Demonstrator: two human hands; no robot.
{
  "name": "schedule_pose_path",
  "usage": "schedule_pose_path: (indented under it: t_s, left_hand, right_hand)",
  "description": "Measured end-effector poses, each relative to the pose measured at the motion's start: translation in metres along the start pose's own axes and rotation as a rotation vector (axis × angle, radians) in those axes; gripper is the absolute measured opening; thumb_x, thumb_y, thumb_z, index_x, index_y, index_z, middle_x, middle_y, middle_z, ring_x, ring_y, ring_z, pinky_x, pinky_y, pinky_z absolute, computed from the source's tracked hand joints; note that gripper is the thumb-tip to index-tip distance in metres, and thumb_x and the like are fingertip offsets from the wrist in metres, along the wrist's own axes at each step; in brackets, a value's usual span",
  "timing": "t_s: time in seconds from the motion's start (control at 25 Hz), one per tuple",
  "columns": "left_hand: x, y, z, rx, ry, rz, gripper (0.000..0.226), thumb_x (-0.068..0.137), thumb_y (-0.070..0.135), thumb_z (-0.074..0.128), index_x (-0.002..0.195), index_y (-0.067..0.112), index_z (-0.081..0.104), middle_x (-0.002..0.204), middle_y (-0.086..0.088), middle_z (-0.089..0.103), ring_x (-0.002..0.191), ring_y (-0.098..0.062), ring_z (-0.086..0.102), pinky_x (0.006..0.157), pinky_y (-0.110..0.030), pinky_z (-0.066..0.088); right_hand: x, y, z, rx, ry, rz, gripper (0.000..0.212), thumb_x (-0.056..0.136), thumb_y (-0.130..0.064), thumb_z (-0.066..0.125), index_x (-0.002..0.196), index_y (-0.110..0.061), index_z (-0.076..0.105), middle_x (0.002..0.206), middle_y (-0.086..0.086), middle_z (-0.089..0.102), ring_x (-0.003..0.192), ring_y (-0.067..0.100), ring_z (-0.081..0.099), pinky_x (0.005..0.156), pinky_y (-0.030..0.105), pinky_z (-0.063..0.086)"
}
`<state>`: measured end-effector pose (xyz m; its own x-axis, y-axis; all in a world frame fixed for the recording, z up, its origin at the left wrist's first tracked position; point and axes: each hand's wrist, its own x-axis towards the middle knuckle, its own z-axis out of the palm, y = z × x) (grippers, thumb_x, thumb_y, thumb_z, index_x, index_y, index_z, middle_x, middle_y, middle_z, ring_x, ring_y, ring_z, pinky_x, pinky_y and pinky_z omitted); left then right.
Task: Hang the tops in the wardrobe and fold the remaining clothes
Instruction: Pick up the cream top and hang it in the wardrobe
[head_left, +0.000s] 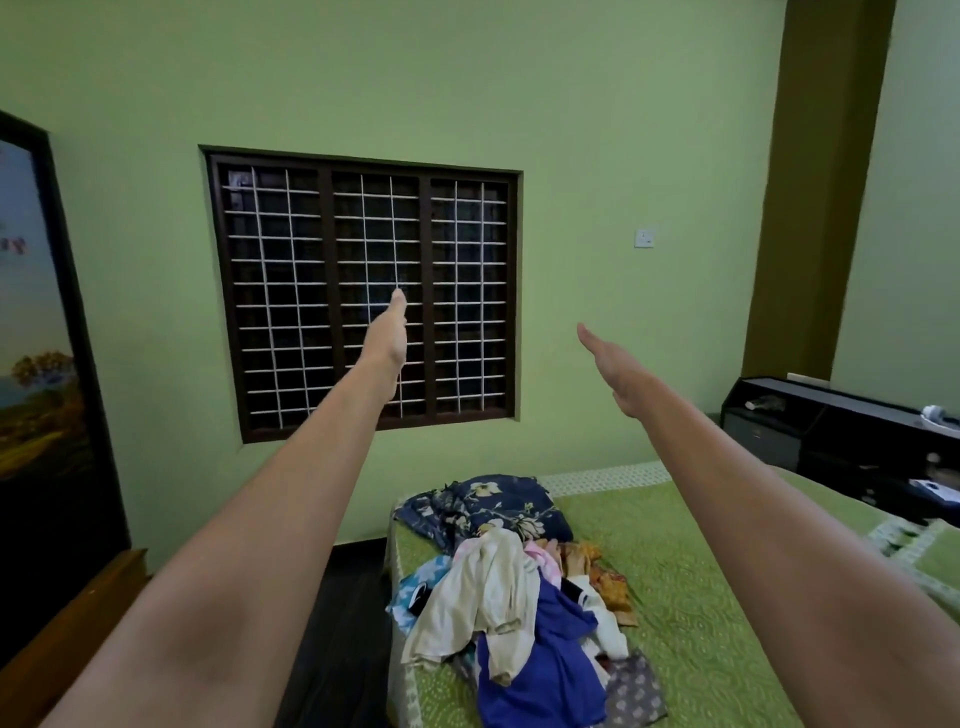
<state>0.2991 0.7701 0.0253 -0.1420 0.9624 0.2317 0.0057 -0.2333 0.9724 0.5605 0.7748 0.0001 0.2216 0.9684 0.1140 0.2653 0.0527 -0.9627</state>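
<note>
From the head view, we've got both arms stretched straight out at chest height, left hand (387, 332) and right hand (615, 371) flat with fingers straight, holding nothing. The jumbled pile of mixed fabric clothes (511, 608) sits well below them on the green patterned bed (691, 587), down and a bit right of centre. The heap runs long-ways from the dark floral piece at the far end toward us. Our right hand looks nearer, so we'd guess reaching down with that one first.

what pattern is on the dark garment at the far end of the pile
Navy garment with pale floral print; head view.
</note>
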Motion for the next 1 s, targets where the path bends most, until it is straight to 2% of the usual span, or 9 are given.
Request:
schedule_pose_path:
  t_s: [0.12, 0.24, 0.44, 0.68, 0.88, 0.96, 1.0]
  left_hand:
    - [0.036, -0.019, 0.032, 0.037, 0.010, -0.028, 0.062, 0.099, 0.055, 0.027, 0.151, 0.021, 0.022, 0.157, -0.001, 0.024, 0.143, -0.024, 0.024, 0.118, -0.046, 0.020]
    - [0.075, -0.038, 0.060, 0.044, 0.088, -0.027, 0.060, 0.099, 0.054, 0.026, 0.151, 0.024, 0.021, 0.157, 0.001, 0.024, 0.143, -0.024, 0.024, 0.118, -0.047, 0.020]
    - [0.132, -0.057, 0.122, 0.010, 0.218, -0.032, 0.063, 0.099, 0.055, 0.028, 0.150, 0.018, 0.024, 0.156, -0.002, 0.027, 0.143, -0.025, 0.025, 0.118, -0.046, 0.021]
    - [0.189, -0.064, 0.199, 0.012, 0.279, -0.012, 0.064, 0.099, 0.055, 0.027, 0.151, 0.018, 0.020, 0.157, -0.003, 0.024, 0.144, -0.027, 0.023, 0.118, -0.043, 0.020]
    - [0.223, -0.146, 0.231, 0.087, 0.328, -0.201, 0.068, 0.096, 0.060, 0.030, 0.150, 0.019, 0.024, 0.155, -0.002, 0.028, 0.142, -0.026, 0.027, 0.116, -0.044, 0.024]
    - [0.236, -0.190, 0.231, 0.129, 0.369, -0.305, 0.069, 0.095, 0.062, 0.030, 0.149, 0.019, 0.027, 0.148, -0.002, 0.039, 0.134, -0.026, 0.037, 0.111, -0.043, 0.031]
    - [0.242, -0.216, 0.231, 0.148, 0.381, -0.355, 0.069, 0.095, 0.062, 0.029, 0.148, 0.018, 0.029, 0.140, -0.002, 0.047, 0.126, -0.025, 0.045, 0.102, -0.040, 0.037]
  right_hand:
    - [0.064, 0.021, -0.004, 0.004, -0.040, -0.002, 0.080, 0.092, -0.064, 0.036, 0.152, -0.014, 0.019, 0.159, 0.004, 0.016, 0.146, 0.026, 0.013, 0.117, 0.046, 0.010]
    - [0.125, 0.040, -0.008, 0.014, -0.116, -0.023, 0.079, 0.092, -0.065, 0.036, 0.152, -0.016, 0.019, 0.159, 0.002, 0.015, 0.147, 0.023, 0.012, 0.117, 0.045, 0.009]
    - [0.218, 0.047, -0.038, -0.029, -0.257, -0.085, 0.077, 0.094, -0.064, 0.033, 0.152, -0.016, 0.018, 0.159, 0.003, 0.014, 0.147, 0.023, 0.012, 0.118, 0.044, 0.009]
    - [0.324, 0.053, -0.081, -0.032, -0.331, -0.113, 0.081, 0.091, -0.068, 0.033, 0.152, -0.017, 0.016, 0.159, 0.004, 0.015, 0.146, 0.026, 0.013, 0.118, 0.046, 0.011]
    - [0.387, 0.140, -0.066, -0.053, -0.424, 0.039, 0.087, 0.087, -0.073, 0.034, 0.153, -0.019, 0.016, 0.159, 0.005, 0.017, 0.144, 0.029, 0.019, 0.115, 0.050, 0.015]
    - [0.402, 0.186, -0.053, -0.105, -0.450, 0.122, 0.084, 0.090, -0.069, 0.034, 0.151, -0.014, 0.019, 0.154, 0.010, 0.028, 0.138, 0.032, 0.031, 0.111, 0.049, 0.025]
    - [0.409, 0.210, -0.045, -0.117, -0.469, 0.161, 0.079, 0.093, -0.065, 0.035, 0.150, -0.011, 0.023, 0.149, 0.013, 0.037, 0.129, 0.032, 0.043, 0.104, 0.045, 0.035]
